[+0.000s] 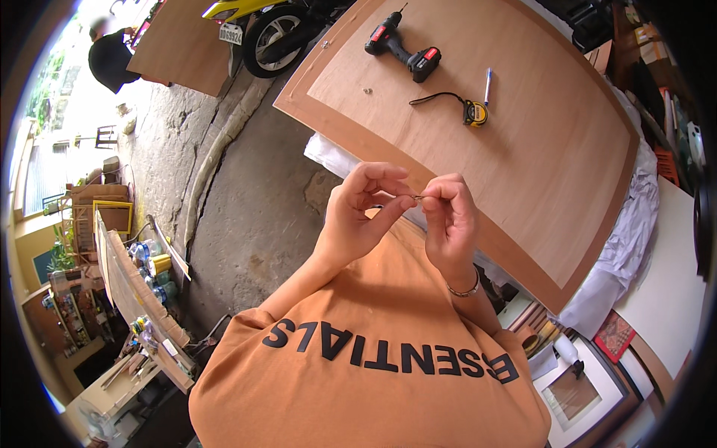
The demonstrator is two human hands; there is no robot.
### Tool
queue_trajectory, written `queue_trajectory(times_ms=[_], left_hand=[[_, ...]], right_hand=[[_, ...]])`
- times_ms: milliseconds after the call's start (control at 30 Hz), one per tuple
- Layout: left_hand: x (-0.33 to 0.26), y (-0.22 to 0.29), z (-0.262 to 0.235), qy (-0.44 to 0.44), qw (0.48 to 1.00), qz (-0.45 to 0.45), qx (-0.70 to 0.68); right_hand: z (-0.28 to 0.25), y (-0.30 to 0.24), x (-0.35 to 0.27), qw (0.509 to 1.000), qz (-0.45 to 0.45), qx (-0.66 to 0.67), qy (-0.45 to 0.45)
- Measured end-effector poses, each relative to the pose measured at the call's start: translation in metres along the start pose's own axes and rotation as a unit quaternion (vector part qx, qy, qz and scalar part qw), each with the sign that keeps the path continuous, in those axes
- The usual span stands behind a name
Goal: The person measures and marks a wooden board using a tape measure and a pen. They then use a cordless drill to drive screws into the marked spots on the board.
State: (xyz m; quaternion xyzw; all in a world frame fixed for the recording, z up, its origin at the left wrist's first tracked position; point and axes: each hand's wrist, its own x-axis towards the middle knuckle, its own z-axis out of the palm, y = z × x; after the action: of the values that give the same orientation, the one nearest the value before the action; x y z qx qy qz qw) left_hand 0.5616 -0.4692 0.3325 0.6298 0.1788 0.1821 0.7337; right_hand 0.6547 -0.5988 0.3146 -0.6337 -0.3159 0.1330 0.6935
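Observation:
Close in front of my chest, both hands meet at a small, thin metal piece [419, 198], too small to name exactly. My left hand [357, 216] pinches one end between thumb and index finger, its other fingers loosely curled. On the opposite end, the thumb and fingertips of my right hand [451, 224] are closed. Just beyond lies a large wooden panel [553, 187] with a darker border. On it rest a black and red cordless drill [399, 51], a yellow and black tape measure [475, 113] with a strap, a blue-white pen [488, 87] and tiny metal bits [367, 91].
White plastic sheeting [609, 276] shows under the panel's right edge. A yellow motorcycle [280, 37] stands past the far left corner, and a person in black [110, 60] is farther off. Cluttered shelving [142, 299] lines the left; a white frame [579, 392] sits lower right.

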Motion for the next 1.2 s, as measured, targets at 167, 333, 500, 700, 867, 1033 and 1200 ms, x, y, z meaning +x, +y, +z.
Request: queue_trajectory(times_ms=[167, 333, 500, 700, 867, 1033, 1200], left_hand=[[-0.002, 0.000, 0.006, 0.023, 0.999, -0.025, 0.005], [-0.003, -0.003, 0.006, 0.049, 0.996, -0.045, 0.052], [-0.002, -0.012, 0.010, 0.053, 0.997, -0.013, 0.052], [-0.003, -0.015, 0.003, 0.035, 0.994, -0.043, 0.091], [0.000, -0.013, -0.016, -0.006, 0.986, -0.152, 0.063], [-0.009, -0.018, -0.030, 0.002, 0.982, -0.160, 0.100], [-0.024, -0.025, -0.039, 0.071, 0.983, -0.161, 0.052]], right_hand=[[0.001, 0.000, -0.003, 0.995, 0.093, 0.022, 0.006], [0.000, 0.004, -0.008, 0.978, 0.197, 0.063, -0.003], [-0.002, 0.004, -0.009, 0.982, 0.181, 0.047, -0.012], [0.000, 0.006, -0.015, 0.983, 0.185, 0.015, -0.008], [0.006, 0.011, -0.022, 0.970, 0.233, 0.050, -0.040], [0.018, 0.016, -0.027, 0.977, 0.204, 0.021, -0.053], [0.035, 0.022, -0.025, 0.966, 0.242, 0.035, -0.083]])
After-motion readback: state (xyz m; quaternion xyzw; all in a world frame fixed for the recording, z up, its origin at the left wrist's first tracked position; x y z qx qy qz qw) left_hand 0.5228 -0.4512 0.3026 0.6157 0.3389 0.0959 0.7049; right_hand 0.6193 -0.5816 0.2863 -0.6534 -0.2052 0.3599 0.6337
